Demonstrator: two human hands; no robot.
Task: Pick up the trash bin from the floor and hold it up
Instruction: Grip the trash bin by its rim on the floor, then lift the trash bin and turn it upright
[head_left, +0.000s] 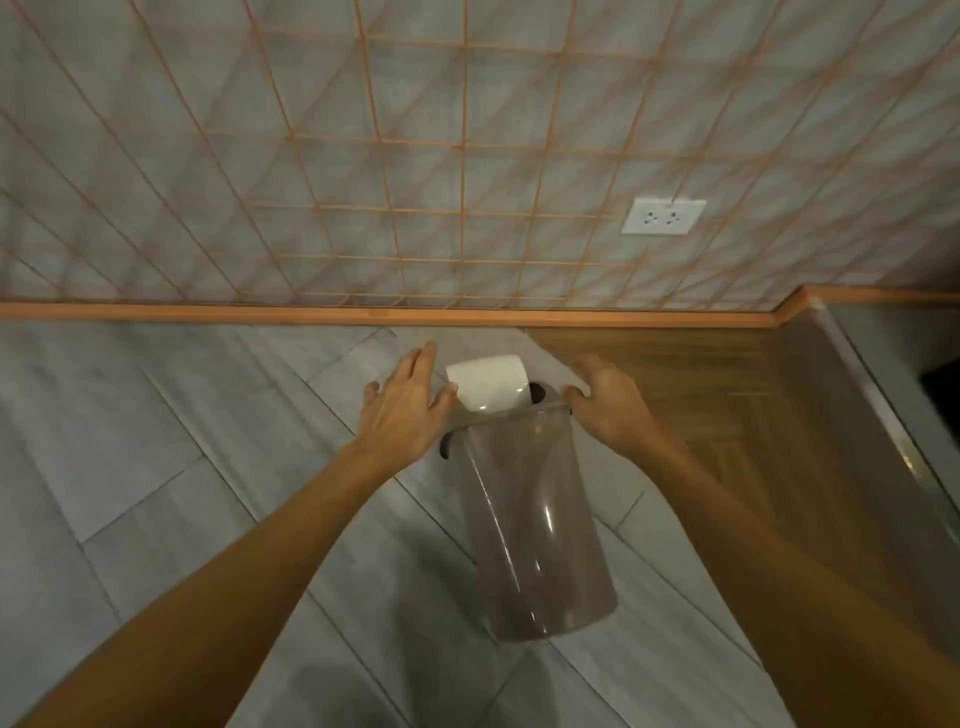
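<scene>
2 hands are meeting the trash bin at its rim, in the centre of the frame over the tiled floor. The left hand is pressing the rim's left side with straight fingers; the right hand is curling over the right side. With only 1 side truly clamped, the smooth bin is risking a slip or swing, tipping the white lid. Its body is extending below the grip, toward the lower frame.

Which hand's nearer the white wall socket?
Right. The right hand, at the rim of the translucent grey plastic bin, is below-left of the socket; the left hand is farther left, across it.
</scene>
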